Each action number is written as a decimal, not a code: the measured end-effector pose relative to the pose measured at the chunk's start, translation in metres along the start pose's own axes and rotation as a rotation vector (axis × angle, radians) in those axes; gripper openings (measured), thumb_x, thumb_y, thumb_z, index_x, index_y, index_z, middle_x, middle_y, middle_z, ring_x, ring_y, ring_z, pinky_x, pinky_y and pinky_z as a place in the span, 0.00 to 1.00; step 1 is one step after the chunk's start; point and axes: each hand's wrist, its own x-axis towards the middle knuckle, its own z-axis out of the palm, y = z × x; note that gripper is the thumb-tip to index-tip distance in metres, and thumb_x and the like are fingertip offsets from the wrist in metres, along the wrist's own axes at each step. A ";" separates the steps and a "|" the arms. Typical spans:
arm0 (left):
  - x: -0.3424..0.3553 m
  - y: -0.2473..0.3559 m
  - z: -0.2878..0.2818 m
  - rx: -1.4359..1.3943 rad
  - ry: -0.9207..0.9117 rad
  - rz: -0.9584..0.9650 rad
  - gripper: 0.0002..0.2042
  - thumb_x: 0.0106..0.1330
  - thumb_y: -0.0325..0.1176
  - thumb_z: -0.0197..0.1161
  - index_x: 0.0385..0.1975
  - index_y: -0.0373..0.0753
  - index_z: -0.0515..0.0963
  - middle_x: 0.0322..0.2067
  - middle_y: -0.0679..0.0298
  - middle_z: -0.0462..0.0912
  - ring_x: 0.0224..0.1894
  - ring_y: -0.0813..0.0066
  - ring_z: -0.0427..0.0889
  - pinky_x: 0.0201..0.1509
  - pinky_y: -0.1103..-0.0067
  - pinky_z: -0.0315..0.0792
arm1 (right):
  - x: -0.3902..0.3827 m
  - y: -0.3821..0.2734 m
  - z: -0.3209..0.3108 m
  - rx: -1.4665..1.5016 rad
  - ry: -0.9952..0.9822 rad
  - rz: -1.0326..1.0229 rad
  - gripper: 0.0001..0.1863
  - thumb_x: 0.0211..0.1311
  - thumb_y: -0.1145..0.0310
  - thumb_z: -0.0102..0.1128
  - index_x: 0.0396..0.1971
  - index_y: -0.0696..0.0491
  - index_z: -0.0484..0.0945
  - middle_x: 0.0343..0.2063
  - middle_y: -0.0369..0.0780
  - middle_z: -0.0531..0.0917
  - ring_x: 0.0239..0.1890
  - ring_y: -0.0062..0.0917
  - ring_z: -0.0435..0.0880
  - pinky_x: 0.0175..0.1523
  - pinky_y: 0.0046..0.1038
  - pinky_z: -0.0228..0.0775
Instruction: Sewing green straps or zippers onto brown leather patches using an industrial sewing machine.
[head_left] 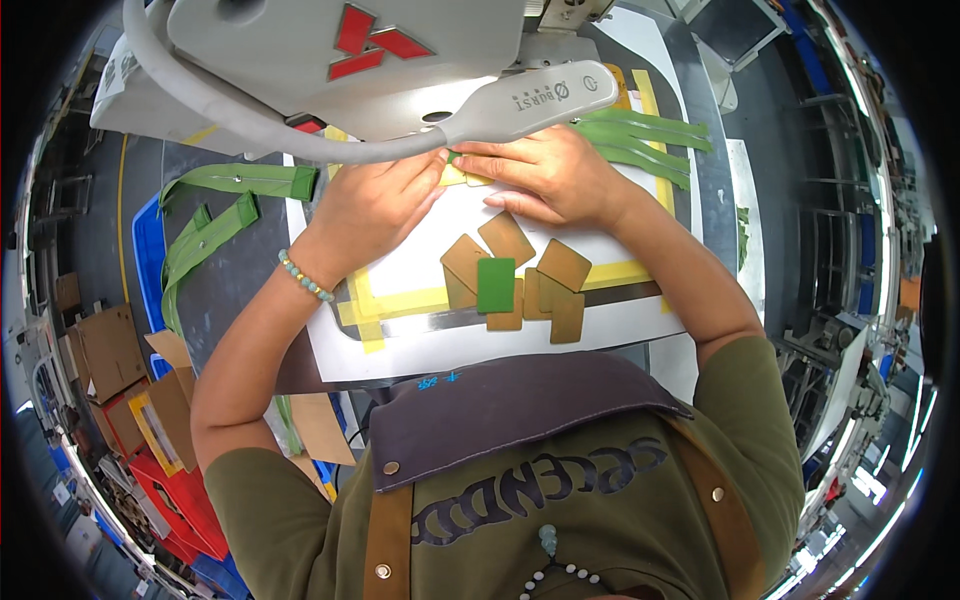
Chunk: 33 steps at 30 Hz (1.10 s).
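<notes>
Under the head of a grey sewing machine (270,60), both my hands meet at a small green piece (453,157). My left hand (385,205) has its fingers pressed together at the piece's left side. From the right, my right hand (550,178) pinches at it with thumb and fingers closed. A tan patch (453,176) peeks out below the fingertips. The machine's lamp arm hides what lies beyond. Nearer to me, several brown square patches (564,266) lie loosely overlapped, with one green rectangular patch (495,286) on top of them.
Green zipper strips lie at left (240,180) and far right (640,135). Yellow tape (400,303) edges the white work surface (385,355). A grey lamp (540,100) hangs low over my hands. Cardboard boxes (105,350) and a blue bin (150,265) stand at left.
</notes>
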 end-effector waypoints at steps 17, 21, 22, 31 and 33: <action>-0.011 -0.003 -0.017 -0.129 -0.070 0.000 0.20 0.68 0.30 0.69 0.60 0.39 0.82 0.66 0.65 0.81 0.64 0.49 0.79 0.64 0.59 0.74 | 0.007 -0.013 0.003 -0.092 0.026 0.029 0.31 0.62 0.48 0.72 0.57 0.56 0.80 0.52 0.45 0.85 0.57 0.37 0.83 0.62 0.38 0.74; -0.014 -0.005 -0.013 -0.119 -0.109 -0.003 0.18 0.68 0.30 0.68 0.58 0.38 0.81 0.66 0.64 0.81 0.64 0.49 0.79 0.66 0.58 0.73 | 0.006 -0.013 0.003 -0.071 0.029 0.043 0.31 0.63 0.48 0.72 0.56 0.56 0.81 0.53 0.44 0.85 0.58 0.37 0.82 0.62 0.38 0.74; -0.014 -0.005 -0.012 -0.119 -0.108 -0.005 0.18 0.68 0.30 0.68 0.58 0.38 0.81 0.66 0.64 0.81 0.64 0.49 0.79 0.66 0.58 0.73 | 0.006 -0.013 0.003 -0.065 0.032 0.047 0.31 0.63 0.48 0.71 0.56 0.56 0.81 0.53 0.43 0.86 0.58 0.37 0.82 0.62 0.38 0.74; -0.006 0.001 -0.016 -0.025 -0.121 0.031 0.16 0.66 0.27 0.63 0.53 0.36 0.81 0.63 0.61 0.82 0.64 0.53 0.80 0.68 0.62 0.75 | 0.004 -0.021 -0.003 -0.172 0.098 -0.035 0.14 0.60 0.65 0.74 0.44 0.54 0.86 0.47 0.38 0.86 0.52 0.32 0.84 0.54 0.35 0.77; -0.003 0.002 -0.016 0.067 -0.099 0.106 0.16 0.65 0.27 0.63 0.53 0.36 0.80 0.62 0.59 0.83 0.64 0.54 0.80 0.68 0.63 0.76 | 0.004 -0.022 -0.001 -0.155 0.081 0.004 0.13 0.59 0.66 0.74 0.42 0.53 0.86 0.45 0.37 0.86 0.51 0.31 0.84 0.52 0.34 0.77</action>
